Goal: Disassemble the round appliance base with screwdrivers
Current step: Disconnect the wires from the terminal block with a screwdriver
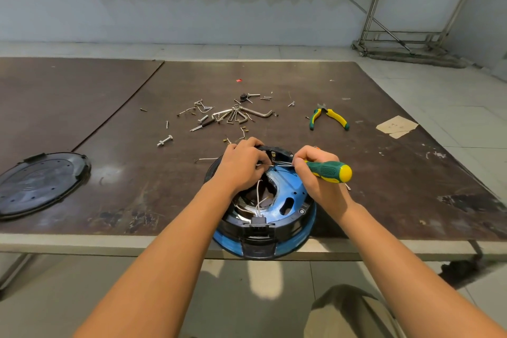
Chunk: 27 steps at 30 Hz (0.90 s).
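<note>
At the near edge of the table (384, 173), the round appliance base (290, 200) sits opened, with its front lip hanging out past the edge. The left hand (241, 170) curls over the far side of the base and seems to pinch the white wires (259, 195) that run up from inside. The right hand (312, 173) is wrapped round the green and yellow screwdriver (329, 171), whose shaft points at the left fingertips. A slip of the blade would likely jab those fingers or nick the wires, since they sit so close to the tip. Pressing down hard could tip the overhanging base off the table. A freed screw could drop into the open cavity instead of joining the loose screws and hex keys (236, 114) farther back.
</note>
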Each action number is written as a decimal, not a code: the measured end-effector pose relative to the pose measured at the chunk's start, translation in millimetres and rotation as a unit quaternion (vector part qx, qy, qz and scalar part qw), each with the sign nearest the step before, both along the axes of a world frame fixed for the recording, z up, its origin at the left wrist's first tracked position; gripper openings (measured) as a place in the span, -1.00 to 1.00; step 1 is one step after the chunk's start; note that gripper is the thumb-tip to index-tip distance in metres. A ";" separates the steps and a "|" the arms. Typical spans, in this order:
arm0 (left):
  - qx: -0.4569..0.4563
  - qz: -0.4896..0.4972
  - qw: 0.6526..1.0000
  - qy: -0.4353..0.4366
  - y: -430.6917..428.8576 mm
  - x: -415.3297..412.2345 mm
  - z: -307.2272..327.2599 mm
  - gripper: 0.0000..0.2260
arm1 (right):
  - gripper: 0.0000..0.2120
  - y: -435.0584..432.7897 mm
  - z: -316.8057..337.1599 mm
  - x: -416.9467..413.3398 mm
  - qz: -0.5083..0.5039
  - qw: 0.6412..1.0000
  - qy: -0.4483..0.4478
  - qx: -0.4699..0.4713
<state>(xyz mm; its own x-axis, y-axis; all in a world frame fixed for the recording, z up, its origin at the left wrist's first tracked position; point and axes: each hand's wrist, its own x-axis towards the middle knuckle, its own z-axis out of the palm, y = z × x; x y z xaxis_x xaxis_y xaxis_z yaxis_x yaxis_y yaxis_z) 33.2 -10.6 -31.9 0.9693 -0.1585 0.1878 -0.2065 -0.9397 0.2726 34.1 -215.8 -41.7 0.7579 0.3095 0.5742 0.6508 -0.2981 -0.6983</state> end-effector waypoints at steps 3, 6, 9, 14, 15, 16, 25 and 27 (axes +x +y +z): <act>-0.004 -0.001 1.000 0.005 0.5 0.9 -0.7 -0.82 | -0.77 -1.0 -1.9 1.1 0.003 1.000 -0.021 -0.013; -0.003 -0.001 1.000 0.009 0.8 1.2 -0.9 -0.77 | -0.77 -0.3 0.4 3.9 0.015 1.000 -0.009 -0.026; -0.006 0.003 1.000 0.008 -0.1 0.8 -0.8 -0.76 | -0.78 -0.1 1.2 6.4 0.025 0.999 0.034 -0.023; -0.007 0.000 1.000 0.010 0.2 -0.3 1.8 -0.78 | -0.76 6.0 0.1 8.0 0.025 0.989 0.131 0.064; -0.007 -0.001 1.000 0.010 0.4 -0.4 2.1 -0.78 | -0.76 7.0 -0.1 9.0 0.024 0.987 0.141 0.073; -0.005 -0.003 1.000 0.010 0.5 -0.4 2.2 -0.78 | -0.76 7.5 -0.4 10.1 0.024 0.987 0.144 0.073; 0.019 -0.020 0.999 0.029 1.0 2.2 1.9 -0.67 | -0.75 7.7 -5.2 5.8 0.002 0.988 0.140 0.071; 0.028 -0.021 0.999 0.039 1.0 3.0 2.2 -0.63 | -0.76 8.6 -3.9 4.3 -0.007 0.988 0.136 0.078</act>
<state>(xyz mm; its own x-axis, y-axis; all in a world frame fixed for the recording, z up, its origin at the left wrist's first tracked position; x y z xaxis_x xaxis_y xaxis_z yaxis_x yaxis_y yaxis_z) 36.3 -9.6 -29.7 0.9728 -0.2084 0.1008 -0.2269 -0.9448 0.2363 38.5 -207.2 -45.5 0.8944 0.2227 0.3879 0.4289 -0.1809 -0.8850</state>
